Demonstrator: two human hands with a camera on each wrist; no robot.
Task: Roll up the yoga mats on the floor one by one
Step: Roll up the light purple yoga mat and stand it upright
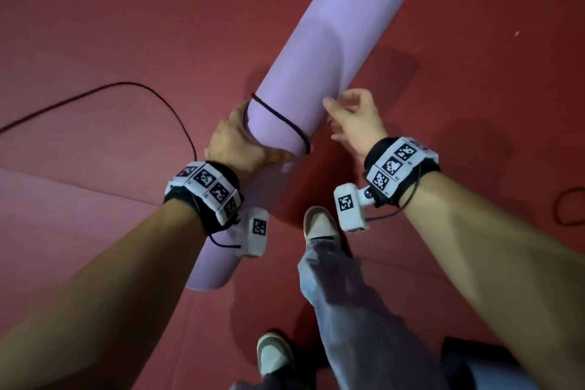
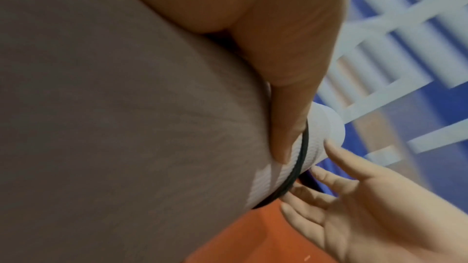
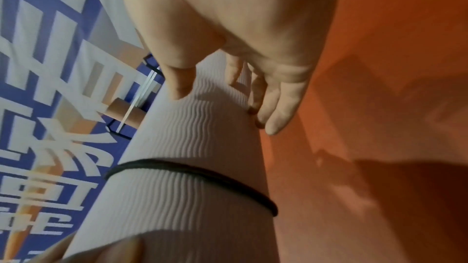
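Note:
A lilac yoga mat (image 1: 332,28) is rolled into a long tube that runs from lower left to upper right over the red floor. A thin black band (image 1: 278,117) circles the roll near its middle. My left hand (image 1: 235,139) grips the roll just below the band, fingers wrapped round its left side. In the left wrist view the mat (image 2: 126,107) fills the frame, with the band (image 2: 301,159) beyond my thumb. My right hand (image 1: 351,119) sits at the roll's right side with fingers relaxed. The right wrist view shows those fingertips (image 3: 273,119) touching the mat (image 3: 190,137) above the band (image 3: 192,173).
Red padded floor (image 1: 95,25) lies all around. A black cable (image 1: 126,87) curves across it at left, and a black loop (image 1: 569,206) lies at the right edge. My feet in light shoes (image 1: 319,225) stand below the roll. A blue and white banner (image 3: 50,87) shows in the wrist views.

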